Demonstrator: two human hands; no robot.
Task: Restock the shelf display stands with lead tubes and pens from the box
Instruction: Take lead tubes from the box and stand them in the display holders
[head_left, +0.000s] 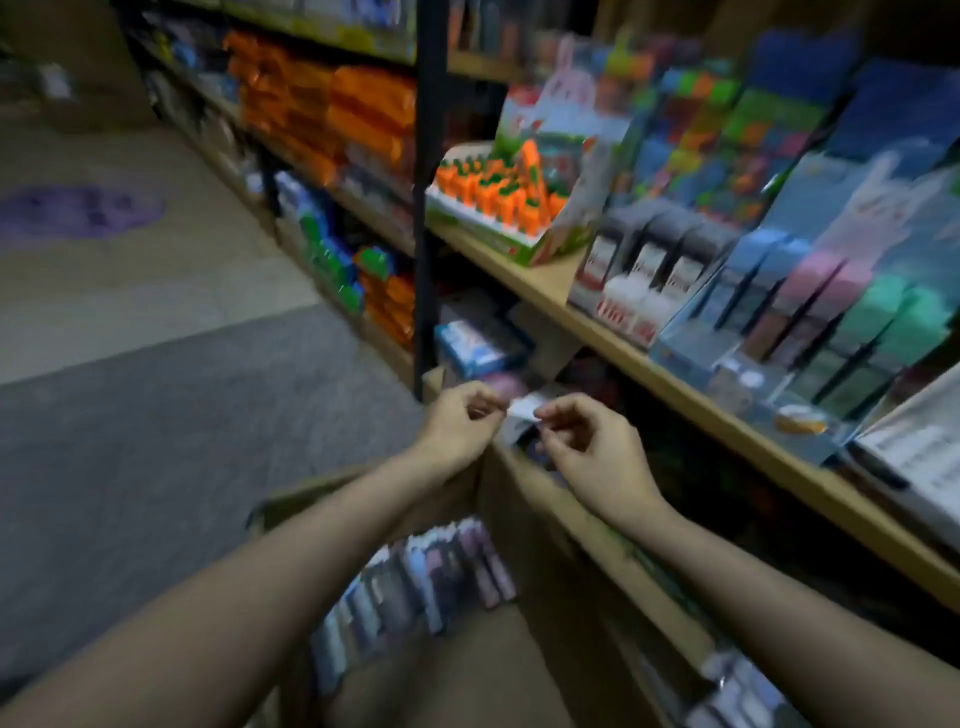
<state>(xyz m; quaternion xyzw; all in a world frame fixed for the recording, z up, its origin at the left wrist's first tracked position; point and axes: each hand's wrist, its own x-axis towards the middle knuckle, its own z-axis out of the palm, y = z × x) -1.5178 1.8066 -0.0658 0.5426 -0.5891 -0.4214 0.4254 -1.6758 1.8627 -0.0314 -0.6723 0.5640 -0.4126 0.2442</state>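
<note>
Above box (332, 512): left hand (460, 418), right hand (589, 441) pinch white packet (525, 408).

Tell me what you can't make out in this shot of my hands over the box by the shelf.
Head view only:
- The small white item pinched between left hand and right hand: blurred, fingers cover its ends, so unidentifiable.
- Packs in the cardboard box: forearms hide part of the row.
- Labels on the pen display stand: motion blur, unreadable.
</note>
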